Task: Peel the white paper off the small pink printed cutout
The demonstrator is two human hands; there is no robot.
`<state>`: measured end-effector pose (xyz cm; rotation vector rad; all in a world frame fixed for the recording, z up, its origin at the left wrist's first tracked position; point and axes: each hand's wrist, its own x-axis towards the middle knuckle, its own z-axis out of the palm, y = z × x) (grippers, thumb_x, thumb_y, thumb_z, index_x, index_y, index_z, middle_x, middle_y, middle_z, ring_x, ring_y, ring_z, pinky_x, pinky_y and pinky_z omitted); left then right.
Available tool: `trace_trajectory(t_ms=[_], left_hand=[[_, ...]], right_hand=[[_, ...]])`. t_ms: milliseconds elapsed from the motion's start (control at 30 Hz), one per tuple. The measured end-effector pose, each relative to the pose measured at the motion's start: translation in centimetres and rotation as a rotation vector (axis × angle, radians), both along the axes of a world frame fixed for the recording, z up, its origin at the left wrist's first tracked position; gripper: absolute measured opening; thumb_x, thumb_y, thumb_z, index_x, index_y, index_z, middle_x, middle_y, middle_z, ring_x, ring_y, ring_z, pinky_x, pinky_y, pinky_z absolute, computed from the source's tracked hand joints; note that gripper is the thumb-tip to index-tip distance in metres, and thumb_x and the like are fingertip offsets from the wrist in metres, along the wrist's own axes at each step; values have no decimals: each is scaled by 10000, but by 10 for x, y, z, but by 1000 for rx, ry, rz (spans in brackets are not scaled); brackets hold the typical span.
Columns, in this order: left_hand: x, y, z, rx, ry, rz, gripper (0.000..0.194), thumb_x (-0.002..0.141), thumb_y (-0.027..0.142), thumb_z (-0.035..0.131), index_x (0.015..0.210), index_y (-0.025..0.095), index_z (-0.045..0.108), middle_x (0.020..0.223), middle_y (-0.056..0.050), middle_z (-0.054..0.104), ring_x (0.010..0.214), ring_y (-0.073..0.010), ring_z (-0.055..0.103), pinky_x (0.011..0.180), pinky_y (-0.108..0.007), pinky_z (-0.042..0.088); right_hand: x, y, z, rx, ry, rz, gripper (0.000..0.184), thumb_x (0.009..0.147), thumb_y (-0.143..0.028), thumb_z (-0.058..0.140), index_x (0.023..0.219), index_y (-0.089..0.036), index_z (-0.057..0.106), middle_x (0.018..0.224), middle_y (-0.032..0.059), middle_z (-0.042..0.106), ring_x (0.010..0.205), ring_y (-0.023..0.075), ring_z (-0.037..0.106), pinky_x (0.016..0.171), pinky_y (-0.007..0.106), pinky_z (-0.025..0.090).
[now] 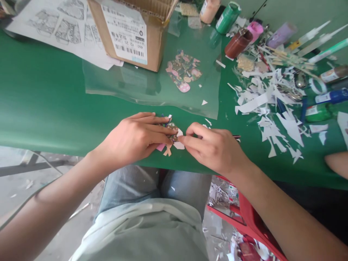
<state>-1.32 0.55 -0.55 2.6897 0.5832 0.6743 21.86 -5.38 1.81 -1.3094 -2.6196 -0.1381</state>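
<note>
My left hand lies with its fingers stretched flat over a small, multicoloured decorated piece on the green table, holding it down and covering much of it. Pink and tan paper bits stick out below the fingers. At the piece's right edge, my right hand is closed in a pinch, its fingertips touching beside a white paper scrap. What the pinch holds is too small to tell. The end of a thin dark stick shows behind the right hand; whether the hand holds it is hidden.
A clear plastic sheet carries another decorated cluster and a cardboard box. Printed drawings lie at the back left. To the right are white paper scraps, paint bottles and another person's arm.
</note>
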Motion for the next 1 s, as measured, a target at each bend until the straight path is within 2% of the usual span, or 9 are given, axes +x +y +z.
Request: trace_trajectory(t_ms=[433, 733, 1000], left_hand=[[0, 1, 2, 10, 22, -4, 297, 949, 171, 506, 985, 337, 749, 1194, 87, 713, 1261, -188, 582, 1061, -387, 496], [-1, 1, 0, 7, -12, -14, 275, 937, 162, 531, 968, 333, 745, 1199, 98, 708, 1261, -186, 582, 1062, -378, 493], [-1, 1, 0, 25, 16, -17, 288, 946, 159, 513, 984, 321, 747, 1219, 85, 700, 1278, -190, 568, 1063, -380, 485]], right_hand=[[5, 3, -2, 45, -4, 41, 298, 932, -130, 466, 891, -238, 741, 807, -9, 612, 529, 67, 355, 484, 227, 239], [4, 0, -3, 45, -1, 15, 291, 941, -145, 463, 869, -223, 734, 801, -4, 612, 521, 61, 369, 484, 216, 258], [4, -6, -6, 72, 38, -32, 263, 939, -157, 486, 878, -212, 735, 787, -8, 610, 516, 56, 363, 463, 227, 218]])
